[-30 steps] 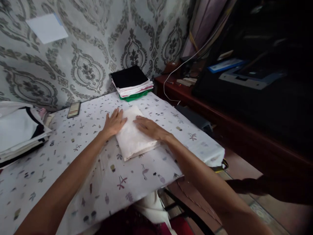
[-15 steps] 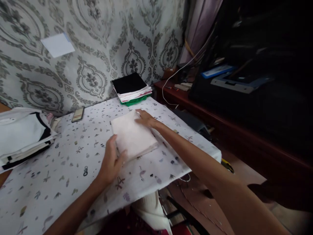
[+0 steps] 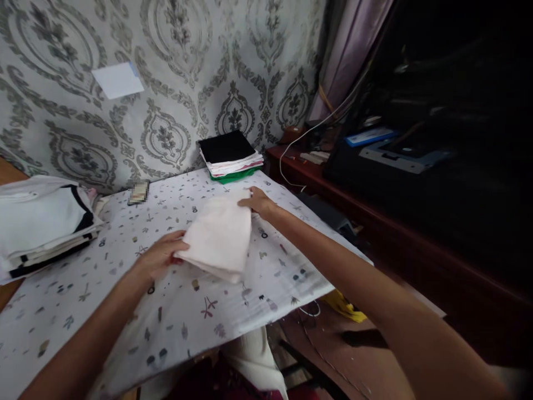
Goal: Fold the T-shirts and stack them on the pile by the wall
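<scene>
A folded white cloth (image 3: 219, 233) is held between my two hands, just over the printed table cover (image 3: 179, 311). At its near left corner, my left hand (image 3: 164, 253) grips the edge, thumb on top and fingers partly hidden beneath. My right hand (image 3: 259, 203) pinches the far right corner. The cloth's near edge shows several layers and looks slightly raised. Behind it lies a neat stack of folded cloths (image 3: 231, 154), black on top, white and pink in the middle, green at the bottom.
At the left lies a pile of folded white garments (image 3: 45, 228) with black trim. A phone (image 3: 139, 192) rests near the wall. To the right stands a dark red desk (image 3: 316, 166) with a white cable (image 3: 281, 161). White fabric (image 3: 256, 355) hangs below the table's front edge.
Both hands have closed on the cloth's corners. The cloth has turned and shifted left, its near edge lifting a little. The view has tilted slightly.
</scene>
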`<action>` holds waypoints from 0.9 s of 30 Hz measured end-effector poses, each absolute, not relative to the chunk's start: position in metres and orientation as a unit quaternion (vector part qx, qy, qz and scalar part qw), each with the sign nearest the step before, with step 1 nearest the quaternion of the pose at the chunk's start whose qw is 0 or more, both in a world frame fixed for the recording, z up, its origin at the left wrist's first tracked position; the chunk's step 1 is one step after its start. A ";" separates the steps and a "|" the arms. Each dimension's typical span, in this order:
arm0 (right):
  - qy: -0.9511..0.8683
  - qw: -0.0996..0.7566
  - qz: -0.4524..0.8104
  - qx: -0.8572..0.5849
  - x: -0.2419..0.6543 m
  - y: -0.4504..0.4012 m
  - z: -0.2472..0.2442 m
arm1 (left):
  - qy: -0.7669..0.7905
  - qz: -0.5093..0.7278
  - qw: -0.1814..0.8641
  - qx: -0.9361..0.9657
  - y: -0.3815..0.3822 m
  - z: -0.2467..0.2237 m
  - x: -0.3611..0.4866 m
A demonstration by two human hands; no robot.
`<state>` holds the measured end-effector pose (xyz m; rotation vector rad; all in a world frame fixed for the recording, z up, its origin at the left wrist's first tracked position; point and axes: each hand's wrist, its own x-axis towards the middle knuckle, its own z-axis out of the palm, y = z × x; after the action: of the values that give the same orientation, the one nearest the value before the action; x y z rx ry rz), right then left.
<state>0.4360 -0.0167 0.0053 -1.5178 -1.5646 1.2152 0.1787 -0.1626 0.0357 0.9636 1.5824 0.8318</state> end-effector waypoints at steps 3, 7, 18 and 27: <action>-0.573 0.279 0.511 -0.577 0.447 -0.061 -0.003 | 0.709 0.317 0.433 0.456 -0.146 0.046 0.124; -0.685 0.193 0.377 -0.593 0.455 -0.098 0.007 | 0.769 0.214 0.330 0.503 -0.137 0.040 0.087; -0.912 0.113 0.143 -0.367 0.345 -0.058 0.015 | 0.640 0.084 0.091 0.758 -0.152 -0.008 0.203; -0.881 0.084 0.151 -0.441 0.349 -0.038 -0.025 | 0.734 0.039 0.062 0.675 -0.182 -0.034 0.142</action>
<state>0.3494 -0.0380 -0.0246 -1.3168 -2.6280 0.4491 0.1418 -0.1823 -0.0342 2.0417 2.2186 0.1183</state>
